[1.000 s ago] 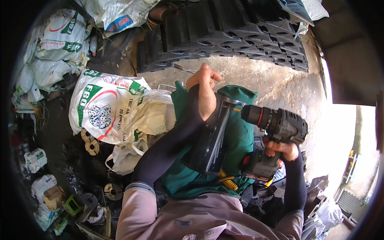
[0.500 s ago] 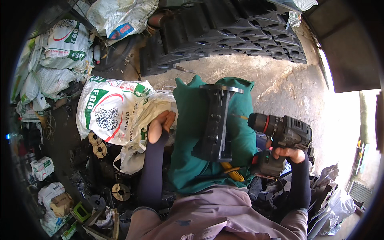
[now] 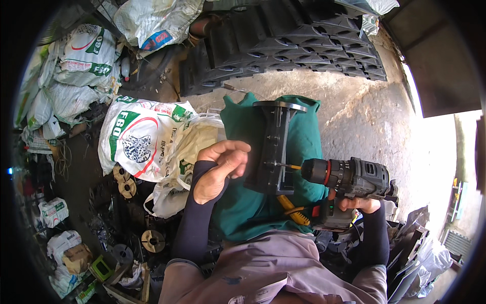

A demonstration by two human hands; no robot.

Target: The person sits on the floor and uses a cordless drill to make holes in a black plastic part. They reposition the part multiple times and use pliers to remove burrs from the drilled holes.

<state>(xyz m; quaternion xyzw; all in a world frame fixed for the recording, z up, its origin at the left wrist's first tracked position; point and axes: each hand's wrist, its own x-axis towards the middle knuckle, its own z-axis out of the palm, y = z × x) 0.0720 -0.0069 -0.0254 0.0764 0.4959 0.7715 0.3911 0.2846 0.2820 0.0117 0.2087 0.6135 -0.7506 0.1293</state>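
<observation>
On my lap, across green trousers, stands a long black part [image 3: 272,152] with a wide flat plate at its far end. Bolts or screws show along its side. My right hand [image 3: 358,204] grips a black cordless drill [image 3: 349,176] with a red ring, held level. Its yellowish bit [image 3: 289,166] points left and meets the part's side at a fastener, as far as I can see. My left hand [image 3: 221,169] hovers just left of the part, fingers curled in against the thumb. Whatever it may hold is too small or hidden to make out.
Yellow-handled pliers [image 3: 293,210] lie on my lap by the part's near end. To the left stands an open white sack [image 3: 139,139]. Ahead are stacked black ribbed panels [image 3: 288,40] on the concrete floor. Wooden spools [image 3: 153,241] and clutter lie at lower left.
My left hand has come back from the open sack to the part's left side, its fingers now curled. The drill has moved left, bringing its bit to the part.
</observation>
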